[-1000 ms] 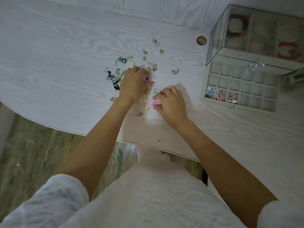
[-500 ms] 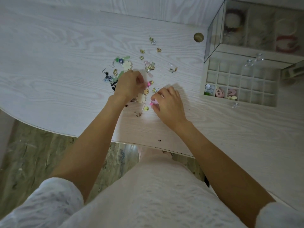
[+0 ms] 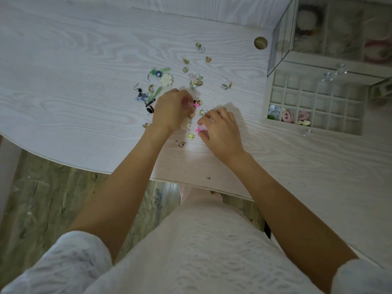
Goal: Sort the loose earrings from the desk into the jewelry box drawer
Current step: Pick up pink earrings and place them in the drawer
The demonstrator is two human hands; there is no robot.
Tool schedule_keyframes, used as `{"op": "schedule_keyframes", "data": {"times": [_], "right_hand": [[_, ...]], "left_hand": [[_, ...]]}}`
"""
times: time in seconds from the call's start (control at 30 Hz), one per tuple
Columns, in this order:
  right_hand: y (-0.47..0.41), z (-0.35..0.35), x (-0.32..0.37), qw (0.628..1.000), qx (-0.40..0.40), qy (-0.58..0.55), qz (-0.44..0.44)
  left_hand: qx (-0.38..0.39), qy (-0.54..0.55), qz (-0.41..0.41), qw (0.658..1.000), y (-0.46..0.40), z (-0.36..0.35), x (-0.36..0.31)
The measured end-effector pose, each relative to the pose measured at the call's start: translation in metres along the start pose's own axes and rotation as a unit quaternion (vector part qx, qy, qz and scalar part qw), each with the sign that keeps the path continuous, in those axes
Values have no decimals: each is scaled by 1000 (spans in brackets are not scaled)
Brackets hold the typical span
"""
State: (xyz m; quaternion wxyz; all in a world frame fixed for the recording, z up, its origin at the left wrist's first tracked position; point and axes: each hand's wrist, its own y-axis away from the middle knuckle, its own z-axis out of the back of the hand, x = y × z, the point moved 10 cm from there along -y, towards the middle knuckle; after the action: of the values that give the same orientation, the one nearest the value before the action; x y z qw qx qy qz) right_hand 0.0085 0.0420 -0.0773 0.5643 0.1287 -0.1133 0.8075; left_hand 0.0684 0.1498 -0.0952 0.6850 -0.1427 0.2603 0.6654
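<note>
The right hand (image 3: 220, 132) pinches a pink flower earring (image 3: 200, 128) with curled fingers. The left hand (image 3: 171, 112) curls beside another pink flower earring (image 3: 196, 104); whether it holds it I cannot tell. Both earrings lie on the desk (image 3: 84, 81), well apart from the drawer (image 3: 314, 128). They seem light and delicate; better to grip the flower.

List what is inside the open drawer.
In the drawer, only near-left compartments are filled: a pale blue piece, pink earrings and a cream piece. Nothing is covered.
</note>
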Motion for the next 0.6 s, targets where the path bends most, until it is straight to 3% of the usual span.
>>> {"op": "schedule_keyframes", "data": {"times": [0.3, 0.6], "right_hand": [[1, -1, 2, 1000, -21, 11, 7], [0, -1, 2, 1000, -14, 11, -1]], "left_hand": [[-17, -27, 2, 999, -6, 7, 0], [26, 17, 44, 999, -10, -6, 0]]}}
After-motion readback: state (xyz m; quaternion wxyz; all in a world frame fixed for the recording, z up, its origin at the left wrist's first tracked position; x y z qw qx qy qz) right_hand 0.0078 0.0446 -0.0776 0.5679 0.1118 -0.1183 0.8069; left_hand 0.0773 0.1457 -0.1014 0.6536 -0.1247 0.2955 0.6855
